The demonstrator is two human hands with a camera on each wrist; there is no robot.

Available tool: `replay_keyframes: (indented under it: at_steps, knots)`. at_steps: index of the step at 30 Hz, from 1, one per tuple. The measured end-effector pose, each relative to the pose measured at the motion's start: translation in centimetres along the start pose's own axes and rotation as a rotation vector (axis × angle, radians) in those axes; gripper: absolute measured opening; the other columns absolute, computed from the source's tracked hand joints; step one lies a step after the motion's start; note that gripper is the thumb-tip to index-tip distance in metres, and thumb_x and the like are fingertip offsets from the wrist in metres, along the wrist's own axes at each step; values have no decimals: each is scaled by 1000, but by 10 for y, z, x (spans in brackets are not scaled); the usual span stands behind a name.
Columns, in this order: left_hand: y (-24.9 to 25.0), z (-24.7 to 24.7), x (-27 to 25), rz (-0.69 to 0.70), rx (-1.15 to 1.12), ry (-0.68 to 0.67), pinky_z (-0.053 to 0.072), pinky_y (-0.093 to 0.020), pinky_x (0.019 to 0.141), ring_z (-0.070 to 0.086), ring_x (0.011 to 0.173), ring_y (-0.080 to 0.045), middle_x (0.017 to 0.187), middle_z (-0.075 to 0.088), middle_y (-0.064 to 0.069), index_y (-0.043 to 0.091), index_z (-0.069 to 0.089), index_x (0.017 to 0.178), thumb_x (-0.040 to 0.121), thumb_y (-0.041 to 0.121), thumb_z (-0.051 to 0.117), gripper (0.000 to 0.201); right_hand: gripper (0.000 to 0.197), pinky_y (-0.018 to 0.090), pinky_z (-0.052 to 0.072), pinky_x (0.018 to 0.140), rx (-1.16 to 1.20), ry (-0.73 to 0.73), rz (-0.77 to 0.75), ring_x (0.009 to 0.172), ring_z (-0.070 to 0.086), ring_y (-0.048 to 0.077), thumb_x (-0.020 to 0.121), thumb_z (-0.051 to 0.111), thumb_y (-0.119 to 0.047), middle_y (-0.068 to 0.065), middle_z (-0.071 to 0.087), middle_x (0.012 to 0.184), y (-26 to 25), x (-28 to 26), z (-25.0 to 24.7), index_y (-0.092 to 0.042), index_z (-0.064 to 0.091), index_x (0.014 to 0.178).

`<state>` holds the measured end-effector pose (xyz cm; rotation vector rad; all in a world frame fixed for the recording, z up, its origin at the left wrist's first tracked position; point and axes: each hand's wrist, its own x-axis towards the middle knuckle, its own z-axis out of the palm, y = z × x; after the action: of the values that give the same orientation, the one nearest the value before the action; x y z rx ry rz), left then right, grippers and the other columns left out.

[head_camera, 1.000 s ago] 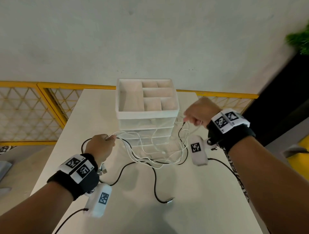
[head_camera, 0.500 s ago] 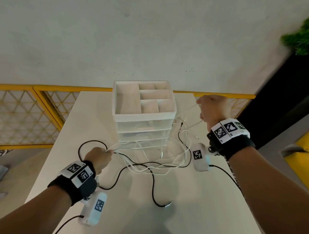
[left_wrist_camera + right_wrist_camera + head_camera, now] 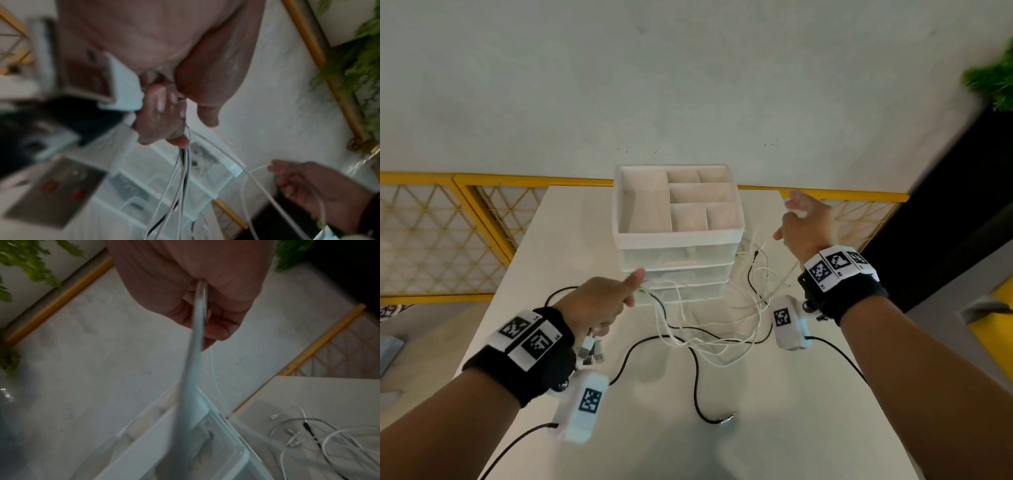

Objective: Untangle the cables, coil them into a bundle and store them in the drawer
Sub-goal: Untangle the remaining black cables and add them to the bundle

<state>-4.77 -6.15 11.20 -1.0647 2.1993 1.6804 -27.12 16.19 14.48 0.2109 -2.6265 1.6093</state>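
Holding several strands bunched in its fingers, the left hand [image 3: 599,305] kept the cables [image 3: 709,322] over the desk [image 3: 774,428]; the right hand [image 3: 806,228] pinched one white strand. They looked light, limp and slippery, best gripped near the plugs.

Perhaps a test lab: bare table [image 3: 808,428], yellow mesh fence [image 3: 441,233], concrete floor [image 3: 688,85].

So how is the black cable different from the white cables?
The black cable is dark and looks like one strand; the white cables are pale and several. The black cable's metal-tipped end lies loose near the table's front, while the left hand grips a bunch of white cables and the right hand pulls one white strand up. Both kinds are tangled together before the drawer unit.
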Motion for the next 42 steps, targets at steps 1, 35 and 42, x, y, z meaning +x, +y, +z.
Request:
replay_keyframes:
  at_steps: [1,35,42]
  knots:
    - [9,1,-5,19,-43,-31,20,-21,36,19,41,-11,52,26,3,5,54,85,95,59,45,56,54,32,54,68,20,-12,16,56,68,14,87,47,-8,-7,61,131,2,5,2,-20,54,140]
    - [-28,3,-9,45,295,73,32,-28,54,40,56,-16,65,45,-1,10,57,77,95,14,49,20,57,25,51,77,-456,-687,-380,69,63,7,88,65,-18,-13,66,97,84,-115,51,-40,37,132]
    - [-35,-4,-10,-13,-26,248,24,-25,48,27,46,-18,55,34,-2,14,43,60,93,22,58,36,48,38,46,99,-898,-876,-94,115,60,28,89,56,-59,1,64,120,117,-173,84,-21,57,119]
